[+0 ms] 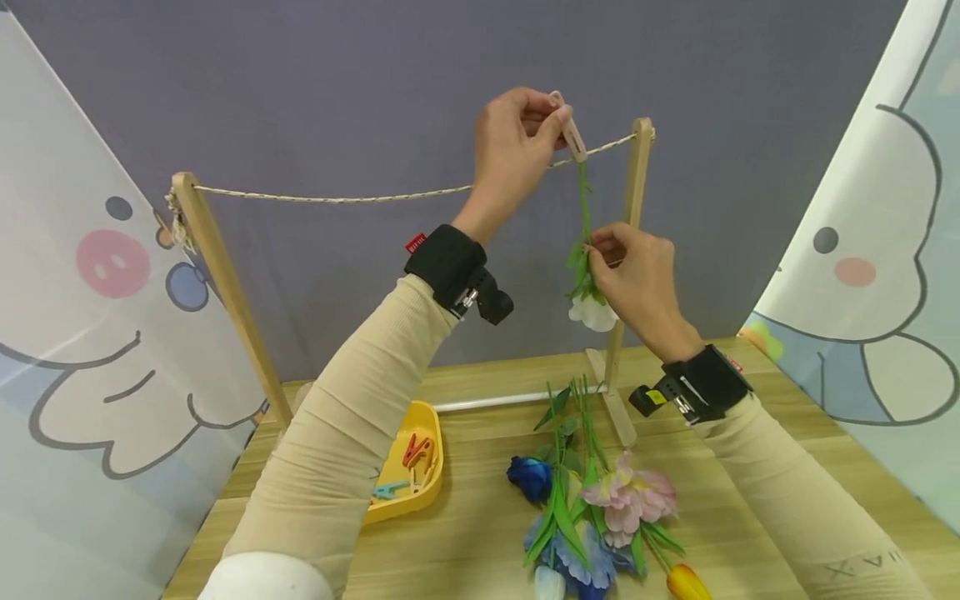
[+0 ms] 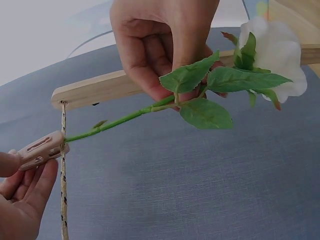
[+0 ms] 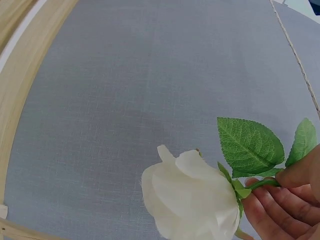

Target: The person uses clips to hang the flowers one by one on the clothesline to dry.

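My left hand (image 1: 513, 154) pinches a pale pink clothespin (image 1: 570, 129) at the rope (image 1: 330, 199), near the right post. In the left wrist view the clothespin (image 2: 42, 149) sits over the rope at the cut end of a green stem (image 2: 120, 120). My right hand (image 1: 637, 279) pinches that stem lower down, close to the leaves. The white rose (image 3: 192, 195) hangs head down below the right fingers, with green leaves (image 3: 250, 145) beside it. Whether the clothespin's tips are fully closed on the stem cannot be made out.
Wooden posts (image 1: 232, 292) hold the rope, joined by a white bar (image 1: 517, 400). On the table (image 1: 465, 542), a yellow tray (image 1: 431, 492) holds several clothespins (image 1: 415, 450). Artificial flowers lie in front: a blue rose (image 1: 529, 478), a pink flower (image 1: 633, 500), an orange tulip (image 1: 686, 582).
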Available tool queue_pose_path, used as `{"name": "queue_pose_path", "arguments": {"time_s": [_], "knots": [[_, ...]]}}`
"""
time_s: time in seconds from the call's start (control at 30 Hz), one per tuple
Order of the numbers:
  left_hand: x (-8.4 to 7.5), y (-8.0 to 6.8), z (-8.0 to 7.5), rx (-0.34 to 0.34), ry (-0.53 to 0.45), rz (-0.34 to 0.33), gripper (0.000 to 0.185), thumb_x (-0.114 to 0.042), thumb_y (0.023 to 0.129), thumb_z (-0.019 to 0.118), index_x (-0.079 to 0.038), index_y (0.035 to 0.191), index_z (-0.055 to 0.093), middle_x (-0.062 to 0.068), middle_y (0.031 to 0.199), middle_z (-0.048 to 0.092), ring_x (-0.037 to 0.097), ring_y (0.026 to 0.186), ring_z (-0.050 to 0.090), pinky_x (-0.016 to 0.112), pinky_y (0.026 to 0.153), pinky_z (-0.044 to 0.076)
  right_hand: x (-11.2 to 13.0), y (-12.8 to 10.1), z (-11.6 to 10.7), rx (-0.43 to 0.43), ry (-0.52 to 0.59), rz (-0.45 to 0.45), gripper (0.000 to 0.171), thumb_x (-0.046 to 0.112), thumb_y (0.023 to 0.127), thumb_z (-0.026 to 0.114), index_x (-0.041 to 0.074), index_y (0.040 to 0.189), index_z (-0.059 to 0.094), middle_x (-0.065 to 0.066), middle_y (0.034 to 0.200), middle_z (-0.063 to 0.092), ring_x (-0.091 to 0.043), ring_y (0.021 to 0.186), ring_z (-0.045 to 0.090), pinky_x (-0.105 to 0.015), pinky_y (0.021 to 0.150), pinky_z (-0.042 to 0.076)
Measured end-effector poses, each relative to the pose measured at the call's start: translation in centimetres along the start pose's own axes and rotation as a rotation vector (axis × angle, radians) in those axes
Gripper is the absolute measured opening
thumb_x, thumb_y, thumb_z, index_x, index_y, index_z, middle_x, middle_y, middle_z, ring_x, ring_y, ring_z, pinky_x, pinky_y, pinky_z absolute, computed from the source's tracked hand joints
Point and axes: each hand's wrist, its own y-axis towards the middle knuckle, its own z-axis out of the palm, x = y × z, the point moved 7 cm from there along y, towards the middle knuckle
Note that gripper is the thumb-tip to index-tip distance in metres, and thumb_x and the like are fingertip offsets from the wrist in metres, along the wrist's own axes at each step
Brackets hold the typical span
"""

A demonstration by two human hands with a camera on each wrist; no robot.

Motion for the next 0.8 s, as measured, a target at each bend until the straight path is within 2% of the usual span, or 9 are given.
{"name": "queue_pose_path", "arguments": {"time_s": [0.2, 0.4, 0.6, 0.8], "knots": [[0.7, -0.2, -0.1, 0.022, 0.016, -0.040, 0.020, -0.009, 0.100, 0.066, 0.005, 0.115, 0.068, 0.015, 0.110, 0.070, 0.018, 0.094, 0.071, 0.017, 0.080, 0.057, 0.1, 0.0, 0.5, 0.010, 0.010, 0.011, 0.011, 0.007, 0.096, 0.069, -0.001, 0.099, 0.076, -0.012, 0.084, 0.075, -0.022, 0.068, 0.072, -0.026, 0.063, 0.056], [1.2, -0.3, 0.0, 0.051, 0.010, -0.067, 0.022, -0.010, 0.101, 0.065, 0.005, 0.117, 0.067, 0.015, 0.111, 0.070, 0.019, 0.094, 0.071, 0.019, 0.081, 0.057, 0.0, -0.1, 0.9, 0.017, 0.019, 0.030, 0.011, 0.007, 0.096, 0.069, -0.001, 0.099, 0.076, -0.013, 0.084, 0.075, -0.024, 0.068, 0.072, -0.038, 0.064, 0.060], [1.0, -0.6, 0.6, 0.094, 0.028, -0.040, 0.026, -0.015, 0.102, 0.066, 0.002, 0.122, 0.066, 0.012, 0.113, 0.070, 0.016, 0.096, 0.070, 0.018, 0.083, 0.056, -0.4, -0.2, 0.8, 0.015, 0.017, 0.030, 0.012, 0.009, 0.096, 0.069, -0.001, 0.099, 0.075, -0.014, 0.085, 0.075, -0.025, 0.068, 0.072, -0.041, 0.063, 0.058], [1.2, -1.0, 0.3, 0.090, 0.072, -0.054, 0.026, -0.017, 0.102, 0.066, 0.000, 0.121, 0.067, 0.010, 0.113, 0.071, 0.015, 0.097, 0.071, 0.019, 0.082, 0.055, -0.4, -0.3, 1.2, 0.041, 0.028, 0.034, 0.012, 0.007, 0.096, 0.069, -0.002, 0.099, 0.074, -0.015, 0.085, 0.075, -0.026, 0.069, 0.071, -0.041, 0.064, 0.059]]}}
